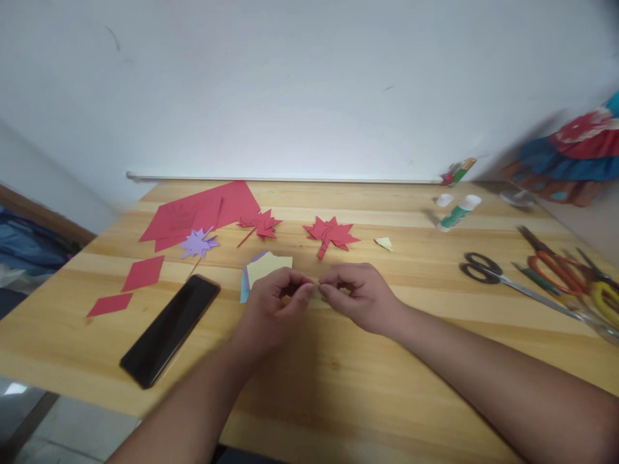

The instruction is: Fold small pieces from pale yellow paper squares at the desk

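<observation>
Above the middle of the table, my left hand (276, 303) and my right hand (360, 298) meet fingertip to fingertip, each closed in a pinch. Between them shows a small pale yellowish scrap of paper (318, 291), blurred and mostly covered by the fingers. Just behind my left hand lies a stack of coloured paper pieces (273, 263), yellow on top with purple and blue edges below. Beyond my hands rest a red paper leaf (331, 233) with a stem, another red paper leaf (265, 224) and a purple paper leaf (199, 244).
A black phone (170, 328) lies left of my left arm, near red paper diamonds (143, 273). Red sheets (193, 216) are at the back left. A yellow paper scrap (384, 243), glue stick (458, 212), its cap (443, 200) and black-handled scissors (483, 267) are on the right.
</observation>
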{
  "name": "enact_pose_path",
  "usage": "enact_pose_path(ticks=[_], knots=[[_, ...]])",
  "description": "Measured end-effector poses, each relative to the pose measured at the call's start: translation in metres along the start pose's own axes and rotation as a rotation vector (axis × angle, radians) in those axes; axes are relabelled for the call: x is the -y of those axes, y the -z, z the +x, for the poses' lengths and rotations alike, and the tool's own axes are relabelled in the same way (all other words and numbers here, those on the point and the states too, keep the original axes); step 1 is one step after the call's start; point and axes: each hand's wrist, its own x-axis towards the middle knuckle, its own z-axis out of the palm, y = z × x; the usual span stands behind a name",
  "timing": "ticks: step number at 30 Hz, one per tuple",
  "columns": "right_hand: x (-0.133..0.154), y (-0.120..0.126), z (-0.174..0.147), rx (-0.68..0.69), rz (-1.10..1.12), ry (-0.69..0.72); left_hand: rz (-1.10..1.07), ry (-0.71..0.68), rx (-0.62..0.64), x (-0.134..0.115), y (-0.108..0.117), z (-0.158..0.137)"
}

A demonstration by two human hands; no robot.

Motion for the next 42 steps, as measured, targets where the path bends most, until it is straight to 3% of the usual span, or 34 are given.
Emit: enact_pose_path(ticks=[6,10,15,26,34,42], knots=[[-0.0007,-0.0052,0.0001,-0.096,0.122,-0.096,-0.025,0.004,0.019,-0.0002,-0.0037,-0.003],[-0.0002,-0.0057,0.0002,-0.065,0.153,-0.129,0.067,-0.012,-0.026,0.0002,-0.0057,-0.0022],[0.0021,-0.0029,0.0019,-0.045,0.113,-0.048,0.095,-0.032,-0.013,0.0013,-0.0047,-0.0023],[-0.0018,-0.0007,0.0036,-0.048,0.144,-0.104,-0.006,0.015,-0.011,0.0028,-0.0069,-0.0003],[-0.0028,-0.0001,0.0048,0.03,0.31,-0.2,-0.044,-0.006,-0.011,0.0006,-0.0074,0.0004],[-0.0033,0.0024,0.0045,0.032,0.31,-0.168,-0.047,0.022,0.003,-0.004,-0.0047,0.0006]])
